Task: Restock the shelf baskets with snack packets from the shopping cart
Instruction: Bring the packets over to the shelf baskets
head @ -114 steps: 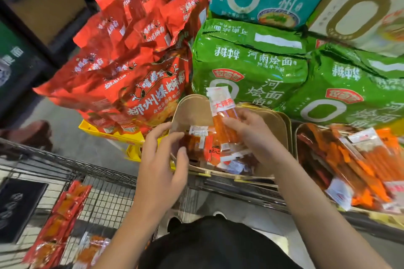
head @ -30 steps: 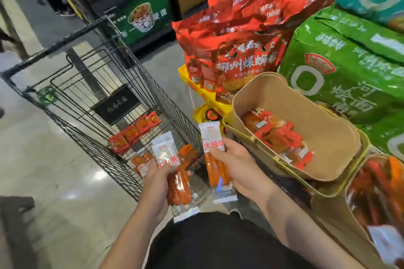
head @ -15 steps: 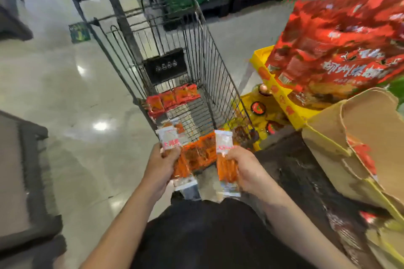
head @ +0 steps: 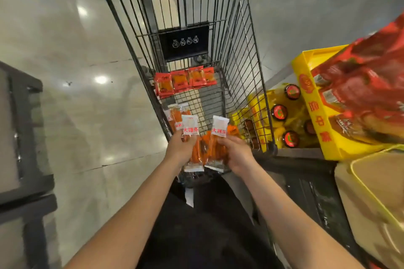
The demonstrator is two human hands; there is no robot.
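I hold two long snack packets over the near end of the shopping cart [head: 220, 35], one in each hand. My left hand [head: 178, 148] grasps the left packet [head: 190, 135] around its orange middle part, and my right hand [head: 237, 152] grasps the right packet [head: 218, 135] in the same way. Both packets stand almost upright in my view, their long axis running from me toward the far end of the cart. The white ends with red characters point away from me, and the clear sealed ends point back to my body. The two packets are just beside each other, nearly parallel, with the right one leaning a little to the left at its lower end.

Under my hands, at the near end of the cart floor, lie more orange packets [head: 175, 116], partly hidden by my fingers. At the far end of the cart floor a strip of red packets [head: 185, 79] lies across, from the left wall to near the right wall. Above it, a black sign [head: 183, 42] hangs on the cart's wire.

To the right of the cart, outside its wire wall, stand bottles with red caps [head: 278, 112] in yellow wrapping, then a yellow tray [head: 317, 120] filled with big red bags [head: 367, 94]. At the right lower edge I see part of a brown basket [head: 376, 183].
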